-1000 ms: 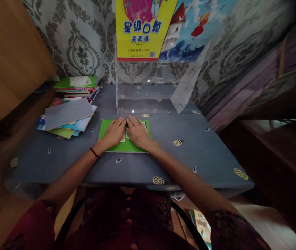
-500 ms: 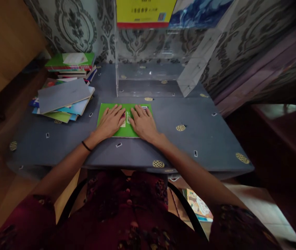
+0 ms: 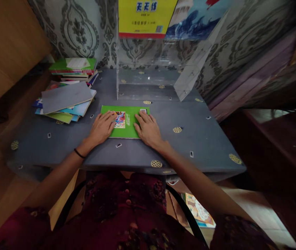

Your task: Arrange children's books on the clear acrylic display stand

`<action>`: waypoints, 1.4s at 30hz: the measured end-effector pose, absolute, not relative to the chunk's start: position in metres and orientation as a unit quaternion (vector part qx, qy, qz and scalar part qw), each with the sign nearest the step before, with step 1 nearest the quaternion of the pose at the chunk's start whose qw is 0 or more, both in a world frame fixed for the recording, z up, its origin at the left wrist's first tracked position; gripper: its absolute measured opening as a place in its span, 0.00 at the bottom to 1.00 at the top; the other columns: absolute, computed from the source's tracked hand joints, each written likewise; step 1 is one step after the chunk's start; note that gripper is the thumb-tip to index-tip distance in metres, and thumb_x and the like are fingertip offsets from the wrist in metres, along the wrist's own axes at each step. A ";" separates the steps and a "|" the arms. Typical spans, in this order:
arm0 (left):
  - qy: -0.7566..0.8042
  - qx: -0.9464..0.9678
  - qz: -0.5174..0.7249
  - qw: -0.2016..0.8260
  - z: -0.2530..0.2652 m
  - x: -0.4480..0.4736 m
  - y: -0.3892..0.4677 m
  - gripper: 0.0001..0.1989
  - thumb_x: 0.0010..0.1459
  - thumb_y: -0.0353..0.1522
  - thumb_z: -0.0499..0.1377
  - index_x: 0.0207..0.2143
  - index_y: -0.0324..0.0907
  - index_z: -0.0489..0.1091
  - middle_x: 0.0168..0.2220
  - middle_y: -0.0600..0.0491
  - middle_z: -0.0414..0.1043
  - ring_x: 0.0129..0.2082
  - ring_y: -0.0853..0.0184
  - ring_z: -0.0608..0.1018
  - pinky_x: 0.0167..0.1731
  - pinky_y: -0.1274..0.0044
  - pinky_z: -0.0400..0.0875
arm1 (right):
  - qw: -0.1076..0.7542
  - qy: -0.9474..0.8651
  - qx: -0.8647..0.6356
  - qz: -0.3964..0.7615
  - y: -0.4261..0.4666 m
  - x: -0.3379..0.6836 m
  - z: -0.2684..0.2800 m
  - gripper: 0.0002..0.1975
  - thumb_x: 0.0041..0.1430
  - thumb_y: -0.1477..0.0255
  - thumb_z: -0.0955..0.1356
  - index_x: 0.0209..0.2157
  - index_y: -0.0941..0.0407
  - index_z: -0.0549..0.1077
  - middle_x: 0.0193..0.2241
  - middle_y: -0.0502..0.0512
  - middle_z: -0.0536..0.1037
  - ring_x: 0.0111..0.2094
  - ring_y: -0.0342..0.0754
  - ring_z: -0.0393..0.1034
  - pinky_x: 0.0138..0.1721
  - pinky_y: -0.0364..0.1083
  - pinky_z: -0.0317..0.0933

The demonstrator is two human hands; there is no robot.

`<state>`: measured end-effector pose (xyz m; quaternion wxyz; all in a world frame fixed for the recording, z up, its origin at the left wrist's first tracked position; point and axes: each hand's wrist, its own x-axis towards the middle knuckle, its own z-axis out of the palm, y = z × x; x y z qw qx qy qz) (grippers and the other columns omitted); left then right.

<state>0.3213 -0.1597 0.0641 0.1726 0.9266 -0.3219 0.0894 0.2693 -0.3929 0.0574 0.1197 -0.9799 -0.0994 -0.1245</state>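
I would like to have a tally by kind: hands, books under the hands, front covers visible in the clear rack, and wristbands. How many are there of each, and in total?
Hands: 2 (left hand, right hand)
Books under the hands: 1 (green book)
Front covers in the clear rack: 2 (yellow cover, blue cover)
Wristbands: 1 (dark wristband)
Total: 6

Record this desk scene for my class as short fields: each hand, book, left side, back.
Left hand: resting on the left part of the green book; dark wristband
Right hand: resting on its right part
Green book: flat on the grey-blue tablecloth, cover picture facing up
Left side: loose book pile, green-topped stack behind it
Back: transparent rack with a yellow cover and a blue cover
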 end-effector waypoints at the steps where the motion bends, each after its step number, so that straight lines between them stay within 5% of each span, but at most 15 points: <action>1: -0.322 0.925 0.089 0.180 0.062 0.322 -0.157 0.21 0.71 0.35 0.46 0.60 0.42 0.68 0.65 0.44 0.66 0.67 0.58 0.65 0.66 0.60 0.56 | 0.118 -0.097 -0.981 -0.119 -0.393 0.268 0.059 0.24 0.71 0.68 0.58 0.63 0.64 0.67 0.65 0.69 0.65 0.68 0.59 0.55 0.66 0.61 0.50; 9: -0.226 0.953 0.029 0.198 0.058 0.369 -0.150 0.27 0.67 0.41 0.50 0.64 0.37 0.62 0.68 0.38 0.59 0.69 0.52 0.60 0.65 0.59 0.57 | 0.067 -0.121 -0.987 -0.086 -0.359 0.253 0.080 0.24 0.71 0.65 0.61 0.62 0.63 0.67 0.65 0.72 0.65 0.68 0.64 0.55 0.66 0.66 0.49; 15: -0.225 0.950 0.055 0.208 0.062 0.389 -0.157 0.21 0.64 0.37 0.52 0.56 0.38 0.68 0.54 0.40 0.73 0.56 0.53 0.74 0.60 0.62 0.63 | 0.102 -0.191 -0.973 -0.080 -0.333 0.246 0.069 0.43 0.61 0.50 0.70 0.66 0.64 0.60 0.68 0.79 0.55 0.71 0.71 0.44 0.65 0.72 0.47; 20: -0.185 0.914 0.049 0.358 0.069 0.392 -0.151 0.17 0.56 0.40 0.55 0.44 0.42 0.74 0.43 0.45 0.76 0.48 0.54 0.77 0.53 0.64 0.68 | 0.148 -0.222 -0.962 -0.063 -0.346 0.245 0.066 0.48 0.57 0.45 0.70 0.68 0.62 0.58 0.69 0.77 0.53 0.71 0.71 0.43 0.66 0.73 0.43; 24: -0.117 0.846 -0.009 0.521 0.086 0.384 -0.146 0.23 0.45 0.49 0.60 0.36 0.42 0.74 0.31 0.51 0.72 0.36 0.56 0.76 0.39 0.68 0.70 | 0.172 -0.243 -0.953 -0.058 -0.354 0.238 0.070 0.47 0.57 0.46 0.70 0.69 0.58 0.58 0.69 0.73 0.55 0.71 0.69 0.43 0.67 0.72 0.42; 28: -0.047 0.784 -0.067 0.615 0.100 0.368 -0.145 0.27 0.36 0.50 0.67 0.36 0.42 0.74 0.29 0.55 0.70 0.32 0.61 0.74 0.31 0.73 0.67 | 0.180 -0.256 -0.946 -0.079 -0.361 0.233 0.068 0.44 0.59 0.48 0.70 0.68 0.56 0.59 0.69 0.71 0.57 0.71 0.66 0.45 0.68 0.70 0.42; 37: -0.024 0.672 -0.232 0.703 0.127 0.323 -0.141 0.33 0.35 0.47 0.74 0.44 0.45 0.74 0.34 0.53 0.77 0.33 0.63 0.78 0.31 0.74 0.74 | 0.203 -0.317 -0.922 -0.089 -0.392 0.214 0.074 0.39 0.63 0.47 0.66 0.69 0.51 0.58 0.70 0.65 0.57 0.72 0.58 0.44 0.70 0.64 0.42; 42: -0.023 0.641 -0.267 0.719 0.143 0.313 -0.144 0.29 0.33 0.46 0.76 0.39 0.44 0.77 0.33 0.53 0.77 0.32 0.63 0.79 0.32 0.73 0.76 | 0.183 -0.328 -0.915 -0.145 -0.399 0.200 0.074 0.40 0.63 0.58 0.69 0.71 0.50 0.51 0.70 0.65 0.57 0.70 0.60 0.50 0.68 0.63 0.48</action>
